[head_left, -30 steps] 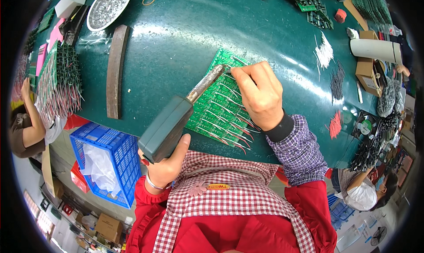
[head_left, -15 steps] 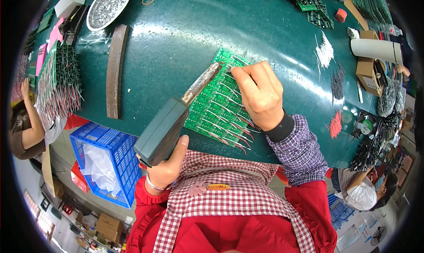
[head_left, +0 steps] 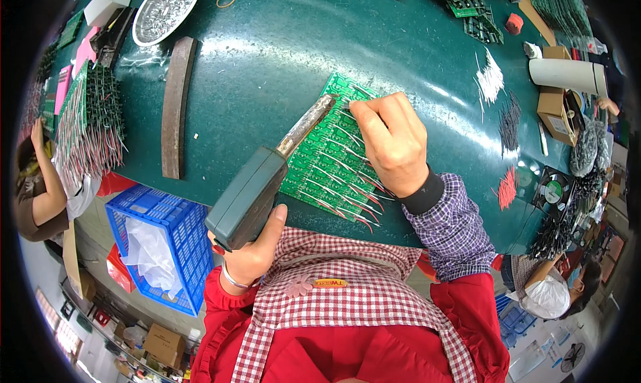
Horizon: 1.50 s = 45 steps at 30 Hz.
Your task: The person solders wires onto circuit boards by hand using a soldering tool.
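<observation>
My left hand (head_left: 252, 253) is wrapped round the grip of a dark green soldering gun (head_left: 248, 197). Its long metal barrel slants up to the right, and the tip reaches the upper part of a green circuit board panel (head_left: 299, 182). Rows of white, red and dark wires (head_left: 332, 164) stick out from the panel toward the right. Just right of the tip, my right hand (head_left: 394, 139) is pinched over the board. A small greyish piece shows at its fingertips, too small to name for certain.
A brown curved bar (head_left: 177, 109) and a dish of metal bits (head_left: 165, 16) lie to the left. White (head_left: 491, 77), black (head_left: 511, 124) and red wires (head_left: 508, 188) are piled at the right. A blue crate (head_left: 193, 233) stands below the table's left edge. Co-workers sit at both sides.
Almost nothing differs. The soldering gun has shifted very slightly to the right; my right hand stays pinched at the same spot on the board.
</observation>
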Motion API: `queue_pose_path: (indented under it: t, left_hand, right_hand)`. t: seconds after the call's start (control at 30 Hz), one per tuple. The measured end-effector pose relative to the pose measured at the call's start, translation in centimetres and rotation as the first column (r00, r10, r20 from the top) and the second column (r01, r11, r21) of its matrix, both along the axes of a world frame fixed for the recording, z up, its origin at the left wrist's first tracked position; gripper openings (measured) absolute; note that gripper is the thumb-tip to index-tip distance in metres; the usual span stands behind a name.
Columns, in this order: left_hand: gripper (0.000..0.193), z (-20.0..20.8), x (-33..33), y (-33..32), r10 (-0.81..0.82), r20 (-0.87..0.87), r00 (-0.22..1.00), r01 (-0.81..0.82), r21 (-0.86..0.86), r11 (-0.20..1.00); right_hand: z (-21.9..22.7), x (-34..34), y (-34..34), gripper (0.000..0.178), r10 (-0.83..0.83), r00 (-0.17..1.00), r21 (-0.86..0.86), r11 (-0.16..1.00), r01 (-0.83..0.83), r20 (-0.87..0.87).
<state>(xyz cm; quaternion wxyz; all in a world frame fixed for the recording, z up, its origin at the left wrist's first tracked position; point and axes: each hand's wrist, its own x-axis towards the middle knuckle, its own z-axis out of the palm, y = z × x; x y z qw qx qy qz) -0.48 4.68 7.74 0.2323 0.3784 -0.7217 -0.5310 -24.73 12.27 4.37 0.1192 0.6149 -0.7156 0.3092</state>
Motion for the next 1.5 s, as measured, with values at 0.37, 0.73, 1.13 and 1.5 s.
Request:
queue_pose_path:
  t: [0.37, 0.73, 1.13, 1.5]
  left_hand:
    - [0.035, 0.3, 0.2, 0.1, 0.015, -0.002, 1.000, -0.015, 0.015, 1.000]
    - [0.036, 0.6, 1.0, 0.4, 0.013, 0.014, 1.000, -0.013, 0.023, 1.000]
    - [0.020, 1.1, 0.6, 0.5, 0.067, 0.084, 0.994, -0.071, 0.051, 0.996]
    - [0.014, 1.0, 0.5, 0.5, 0.010, 0.089, 0.996, -0.009, -0.015, 1.000]
  right_hand:
    - [0.5, 0.3, 0.3, 0.026, 0.006, 1.000, -0.051, 0.999, -0.006, 0.007]
    - [0.0, 1.1, 0.6, 0.028, 0.059, 0.990, -0.022, 0.998, -0.057, 0.125]
    - [0.1, 1.1, 0.6, 0.025, 0.031, 0.992, 0.001, 1.000, -0.031, 0.119]
    - [0.0, 1.1, 0.6, 0.025, 0.035, 0.993, -0.001, 0.999, -0.035, 0.111]
